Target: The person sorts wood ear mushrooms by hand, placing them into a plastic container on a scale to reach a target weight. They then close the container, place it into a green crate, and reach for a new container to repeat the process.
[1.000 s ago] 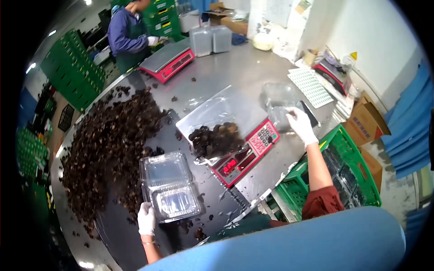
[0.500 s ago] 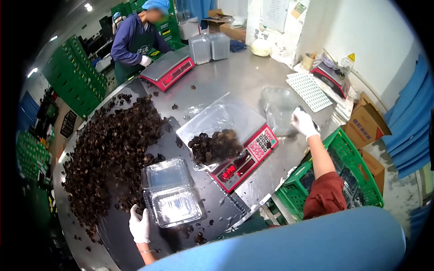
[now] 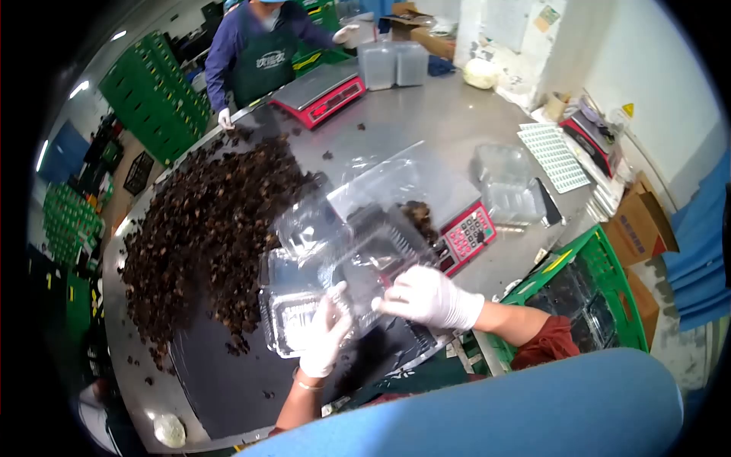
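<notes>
Between my hands is a clear plastic clamshell container [image 3: 388, 247], its lid spread to the upper left. My right hand [image 3: 430, 298], in a white glove, is closed on its near edge. My gloved left hand [image 3: 327, 339] has its fingers closed at the container's left side. Beneath them, another clear clamshell [image 3: 293, 316] lies on the table, partly covered by my left hand. Behind the held container, a filled clamshell with dark wood ear mushrooms [image 3: 417, 217] rests on a red scale [image 3: 466, 238]. The scale's display is hidden.
A big heap of wood ear mushrooms [image 3: 221, 228] covers the table's left. More clear containers [image 3: 506, 186] and a label sheet [image 3: 554, 156] lie at the right, above a green crate [image 3: 609, 266]. Across the table, a co-worker [image 3: 266, 57] stands by a second red scale [image 3: 320, 95].
My right hand has come left from the containers at the right, bringing a clamshell over. My left hand has moved right to meet it. The co-worker now reaches a hand to the heap's edge.
</notes>
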`<action>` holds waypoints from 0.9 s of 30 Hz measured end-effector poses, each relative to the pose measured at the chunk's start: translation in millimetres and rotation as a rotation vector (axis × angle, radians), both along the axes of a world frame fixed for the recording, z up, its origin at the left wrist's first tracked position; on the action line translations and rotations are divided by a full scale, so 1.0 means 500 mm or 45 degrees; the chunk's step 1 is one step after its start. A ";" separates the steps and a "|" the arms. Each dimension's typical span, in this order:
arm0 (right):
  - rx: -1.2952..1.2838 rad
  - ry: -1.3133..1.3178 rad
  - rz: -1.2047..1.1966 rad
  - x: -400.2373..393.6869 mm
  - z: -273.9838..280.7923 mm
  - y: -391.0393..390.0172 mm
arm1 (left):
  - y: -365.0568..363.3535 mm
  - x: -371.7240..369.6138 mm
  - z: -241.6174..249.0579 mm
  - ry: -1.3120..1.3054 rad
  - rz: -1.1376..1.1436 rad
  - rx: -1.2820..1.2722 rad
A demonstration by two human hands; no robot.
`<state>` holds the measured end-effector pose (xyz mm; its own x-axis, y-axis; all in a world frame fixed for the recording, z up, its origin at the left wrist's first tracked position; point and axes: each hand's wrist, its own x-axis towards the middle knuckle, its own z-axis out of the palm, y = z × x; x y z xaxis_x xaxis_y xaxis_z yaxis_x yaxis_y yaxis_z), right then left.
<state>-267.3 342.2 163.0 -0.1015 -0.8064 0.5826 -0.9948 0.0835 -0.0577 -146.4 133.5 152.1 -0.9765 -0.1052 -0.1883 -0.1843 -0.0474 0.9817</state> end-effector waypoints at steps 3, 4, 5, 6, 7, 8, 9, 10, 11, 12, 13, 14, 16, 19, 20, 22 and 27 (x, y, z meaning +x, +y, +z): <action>-0.154 -0.266 0.185 0.014 -0.001 -0.022 | -0.016 0.008 -0.036 -0.022 0.079 -0.158; -0.264 -0.353 0.190 0.003 0.018 -0.018 | -0.021 0.014 -0.029 -0.123 0.109 -0.057; -0.371 -0.443 0.190 -0.011 0.028 -0.012 | -0.033 0.017 -0.047 -0.036 0.118 -0.036; -0.448 -0.598 -0.007 -0.027 0.013 0.004 | -0.048 0.026 -0.059 -0.032 0.101 0.105; -0.520 -0.745 -0.212 -0.045 -0.003 0.021 | -0.058 0.033 -0.065 -0.022 0.084 0.245; -0.553 -0.866 -0.366 -0.063 -0.005 0.028 | -0.060 0.039 -0.057 -0.016 0.091 0.349; -0.585 -0.978 -0.525 -0.079 -0.006 0.034 | -0.056 0.038 -0.047 -0.045 0.169 0.268; -0.549 -1.179 -0.542 -0.089 -0.009 0.040 | -0.058 0.042 -0.047 -0.032 0.171 0.290; -0.512 -1.377 -0.559 -0.096 -0.013 0.044 | -0.061 0.044 -0.046 -0.016 0.170 0.310; -0.435 -1.518 -0.494 -0.101 -0.015 0.047 | -0.063 0.046 -0.047 -0.020 0.170 0.300; -0.369 -1.551 -0.498 -0.103 -0.023 0.045 | -0.064 0.048 -0.048 -0.024 0.167 0.289; -0.346 -1.560 -0.479 -0.104 -0.028 0.040 | -0.065 0.048 -0.049 -0.026 0.161 0.279; -0.298 -1.574 -0.433 -0.107 -0.036 0.030 | -0.062 0.048 -0.048 0.019 0.138 0.318; -0.288 -1.652 -0.395 -0.109 -0.028 0.017 | -0.055 0.049 -0.037 0.005 0.156 0.337; -0.280 -1.662 -0.355 -0.112 -0.027 0.015 | -0.051 0.050 -0.032 -0.012 0.172 0.337; -0.296 -1.674 -0.332 -0.112 -0.024 0.004 | -0.053 0.051 -0.029 -0.022 0.128 0.382; -0.328 -1.605 -0.335 -0.100 -0.006 -0.014 | -0.071 0.051 -0.046 0.073 0.004 0.472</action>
<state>-317.4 335.3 160.0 -0.8221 -0.5594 0.1062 -0.2024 0.1127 -0.9728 -121.0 97.9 129.2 -0.9863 -0.0431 -0.1592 -0.1288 -0.4019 0.9066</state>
